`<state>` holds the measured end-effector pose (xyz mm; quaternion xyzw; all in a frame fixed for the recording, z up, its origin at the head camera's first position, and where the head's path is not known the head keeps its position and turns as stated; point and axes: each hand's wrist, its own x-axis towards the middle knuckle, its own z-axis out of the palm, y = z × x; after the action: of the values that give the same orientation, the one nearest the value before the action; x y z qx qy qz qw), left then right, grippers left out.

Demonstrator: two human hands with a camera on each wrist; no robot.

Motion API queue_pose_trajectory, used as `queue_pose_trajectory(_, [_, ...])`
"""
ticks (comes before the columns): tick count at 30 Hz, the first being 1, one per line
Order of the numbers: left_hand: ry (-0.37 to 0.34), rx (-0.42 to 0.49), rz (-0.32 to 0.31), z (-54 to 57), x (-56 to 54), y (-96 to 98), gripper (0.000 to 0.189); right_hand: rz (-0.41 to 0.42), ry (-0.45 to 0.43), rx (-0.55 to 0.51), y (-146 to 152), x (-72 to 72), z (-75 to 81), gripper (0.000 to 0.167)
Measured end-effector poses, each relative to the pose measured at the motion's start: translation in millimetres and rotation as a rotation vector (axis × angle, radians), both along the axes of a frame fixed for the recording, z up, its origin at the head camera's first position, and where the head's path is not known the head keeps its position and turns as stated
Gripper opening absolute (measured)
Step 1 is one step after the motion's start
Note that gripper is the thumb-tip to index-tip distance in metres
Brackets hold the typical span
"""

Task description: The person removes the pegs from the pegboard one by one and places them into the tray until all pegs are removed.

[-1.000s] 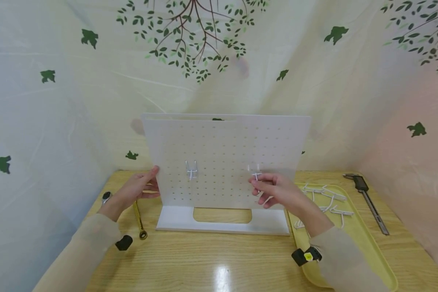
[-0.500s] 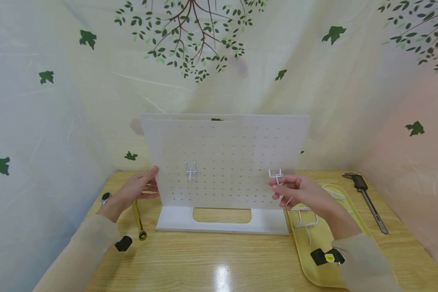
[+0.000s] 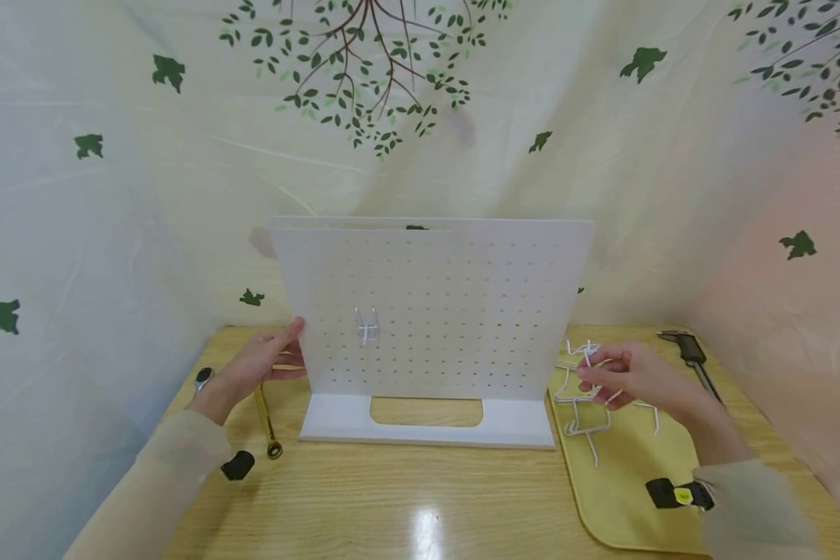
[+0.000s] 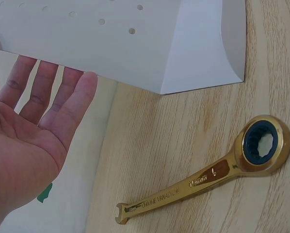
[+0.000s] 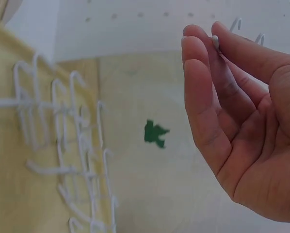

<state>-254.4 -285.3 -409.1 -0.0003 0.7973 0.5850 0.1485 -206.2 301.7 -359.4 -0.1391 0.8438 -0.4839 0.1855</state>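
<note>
A white pegboard stands upright on its white base. My left hand holds its left edge, thumb on the front face and fingers behind. In the head view, one white wire hook hangs on the left half of the board. Above the yellow tray's far end, my right hand pinches another white pegboard hook between thumb and fingers. Its stem tip shows between the fingertips in the right wrist view; the fingers hide part of it.
Several white hooks lie in the yellow tray right of the board. A gold ratchet wrench lies left of the base. Beyond the tray is a caliper, partly hidden by the right arm. A patterned curtain hangs behind the table.
My right hand has moved right with the hook, from in front of the pegboard's right half to above the tray. The left hand stays on the board's edge.
</note>
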Motion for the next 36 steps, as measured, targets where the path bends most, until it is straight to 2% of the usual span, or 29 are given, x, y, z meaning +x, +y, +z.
queue_pose_trajectory(7, [0.005, -0.008, -0.005, 0.0, 0.4, -0.2, 0.081, -0.009, -0.063, 0.069, 32.3, 9.3, -19.8, 0.032])
queue_pose_trajectory(15, [-0.001, 0.01, 0.005, -4.4, 1.0, 0.3, 0.079, 0.007, -0.179, 0.159, 69.0, 23.0, -55.3, 0.028])
queue_pose_trajectory(22, [0.005, -0.007, 0.001, -5.7, 0.6, 2.6, 0.08, 0.041, -0.259, 0.08, 86.3, 28.2, -79.9, 0.024])
queue_pose_trajectory(26, [0.001, -0.01, 0.007, -5.6, 0.6, 2.4, 0.081, 0.083, -0.303, 0.037, 87.7, 29.0, -87.4, 0.024])
queue_pose_trajectory(29, [-0.003, -0.013, 0.005, -4.9, 0.2, 1.4, 0.081, 0.089, -0.316, 0.047, 86.4, 29.7, -90.1, 0.024])
queue_pose_trajectory(36, [0.01, -0.001, -0.002, -3.3, -2.3, -0.6, 0.081, 0.052, -0.331, 0.062, 83.0, 30.9, -88.3, 0.024])
